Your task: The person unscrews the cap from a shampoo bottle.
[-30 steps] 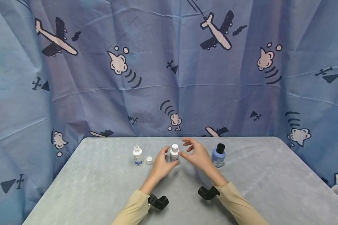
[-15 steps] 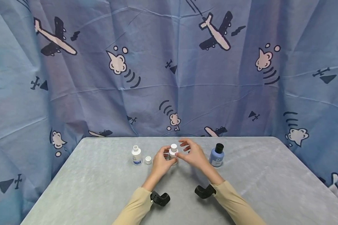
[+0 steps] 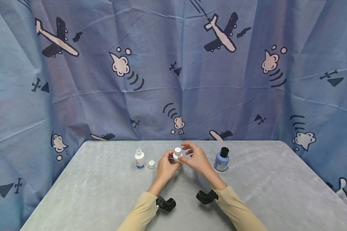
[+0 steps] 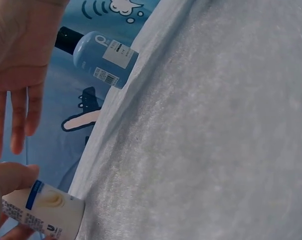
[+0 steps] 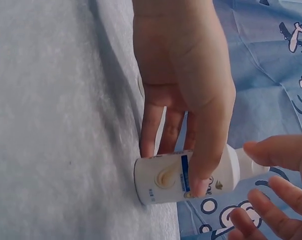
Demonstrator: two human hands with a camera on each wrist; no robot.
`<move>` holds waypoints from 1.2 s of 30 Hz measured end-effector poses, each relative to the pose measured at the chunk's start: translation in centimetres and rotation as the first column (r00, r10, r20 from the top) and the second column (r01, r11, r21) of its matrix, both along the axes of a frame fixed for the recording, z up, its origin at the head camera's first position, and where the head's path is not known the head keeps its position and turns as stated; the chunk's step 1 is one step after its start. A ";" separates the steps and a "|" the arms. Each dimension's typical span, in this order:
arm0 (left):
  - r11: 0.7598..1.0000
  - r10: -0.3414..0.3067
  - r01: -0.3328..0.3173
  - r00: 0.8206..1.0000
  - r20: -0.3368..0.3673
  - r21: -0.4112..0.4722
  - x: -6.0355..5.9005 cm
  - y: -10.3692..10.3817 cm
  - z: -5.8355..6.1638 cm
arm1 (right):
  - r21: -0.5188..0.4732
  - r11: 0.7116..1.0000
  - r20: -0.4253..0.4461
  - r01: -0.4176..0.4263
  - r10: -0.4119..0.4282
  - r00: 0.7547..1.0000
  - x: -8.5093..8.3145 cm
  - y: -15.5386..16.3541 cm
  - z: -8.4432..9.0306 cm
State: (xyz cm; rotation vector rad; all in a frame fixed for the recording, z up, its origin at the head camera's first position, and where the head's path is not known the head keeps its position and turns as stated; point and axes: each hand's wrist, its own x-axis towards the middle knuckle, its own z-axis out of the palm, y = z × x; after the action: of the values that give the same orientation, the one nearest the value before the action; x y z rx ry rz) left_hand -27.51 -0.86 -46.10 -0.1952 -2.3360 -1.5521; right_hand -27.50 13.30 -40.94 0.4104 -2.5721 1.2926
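Observation:
A small white bottle [image 3: 176,156] with a white cap [image 3: 177,150] stands upright near the table's middle. My left hand [image 3: 166,167] grips its body, thumb across the label in the right wrist view, where much of the bottle [image 5: 163,179] shows. My right hand [image 3: 199,162] is at the bottle's upper right, fingers spread and apart from it. Its thumb overlaps the cap in the right wrist view; whether it touches cannot be told. To the left stands a second white bottle [image 3: 140,161], uncapped, with a loose white cap [image 3: 151,164] beside it.
A blue bottle [image 3: 221,162] with a black cap stands upright to the right of my right hand. Grey cloth covers the table [image 3: 104,192]. Behind its far edge hangs a blue curtain [image 3: 150,106] printed with planes.
My right hand has come slightly left, its thumb now overlapping the held bottle's upper part. My left hand's fingers have drawn in around that bottle. The other bottles stay put.

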 end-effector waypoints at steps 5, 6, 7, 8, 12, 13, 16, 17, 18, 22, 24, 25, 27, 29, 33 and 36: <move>1.000 0.006 -0.006 0.997 -0.082 0.010 0.1 -0.1 -0.1 | -0.023 1.000 -0.015 -0.010 0.010 1.000 0.1 -0.4 0.2; 1.000 0.006 -0.005 0.997 -0.076 0.015 0.1 -0.1 0.0 | -0.026 1.000 -0.016 -0.013 0.012 1.000 0.2 -0.5 0.3; 1.000 0.010 -0.009 0.998 -0.064 0.015 0.1 -0.1 0.0 | -0.028 1.000 -0.016 -0.014 0.013 1.000 0.2 -0.6 0.4; 1.000 0.009 -0.008 0.999 -0.038 0.021 0.2 -0.1 0.1 | -0.030 0.999 -0.017 -0.014 0.013 1.000 0.3 -0.7 0.4; 1.000 0.010 -0.010 1.000 0.002 0.027 0.3 -0.3 0.4 | -0.037 0.999 -0.014 -0.013 0.012 1.000 0.3 -0.9 0.5; 1.000 0.010 -0.010 1.000 0.001 0.026 0.3 -0.4 0.5 | -0.038 0.999 -0.010 -0.010 0.009 1.000 0.3 -1.0 0.6; 1.000 0.002 -0.002 1.000 -0.004 0.029 0.5 -0.5 0.8 | -0.043 0.999 -0.013 -0.011 0.010 1.000 0.3 -1.2 0.5; 1.000 -0.002 0.002 1.000 -0.012 0.025 0.6 -0.6 0.8 | -0.046 0.999 -0.012 -0.012 0.011 1.000 0.3 -1.3 0.5; 1.000 -0.005 0.006 1.000 -0.014 0.020 0.7 -0.7 0.9 | -0.048 0.999 -0.011 -0.013 0.013 1.000 0.3 -1.3 0.6; 1.000 -0.024 0.023 0.999 -0.025 -0.002 0.9 -0.8 1.1 | -0.047 0.999 -0.006 -0.019 0.018 1.000 0.4 -1.4 0.7; 1.000 -0.028 0.028 0.999 -0.029 -0.011 1.1 -0.9 1.2 | -0.045 0.999 -0.001 -0.014 0.014 1.000 0.5 -1.3 0.8; 0.999 -0.030 0.030 0.999 -0.034 -0.013 1.1 -0.9 1.2 | -0.046 0.999 0.000 -0.012 0.012 1.000 0.5 -1.3 0.8; 0.999 -0.027 0.026 0.999 -0.040 -0.017 1.1 -0.9 1.2 | -0.048 0.999 -0.004 -0.010 0.010 1.000 0.6 -1.3 0.8; 1.000 -0.021 0.020 0.999 -0.046 -0.022 1.2 -0.9 1.3 | -0.056 0.998 -0.006 -0.011 0.011 1.000 0.6 -1.3 0.9; 1.000 -0.003 0.002 0.998 -0.063 -0.025 1.4 -1.0 1.4 | -0.070 0.997 -0.012 -0.022 0.021 1.000 0.5 -1.4 1.1; 1.000 0.009 -0.010 0.997 -0.071 -0.016 1.5 -1.1 1.5 | -0.077 0.997 -0.011 -0.031 0.030 0.999 0.6 -1.4 1.2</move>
State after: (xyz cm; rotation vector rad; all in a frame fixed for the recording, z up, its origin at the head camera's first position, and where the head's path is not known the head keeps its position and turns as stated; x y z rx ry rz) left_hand -26.04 -1.96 -44.64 -0.2392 -2.2921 -1.4969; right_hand -26.95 11.90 -39.70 0.4413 -2.5076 1.3917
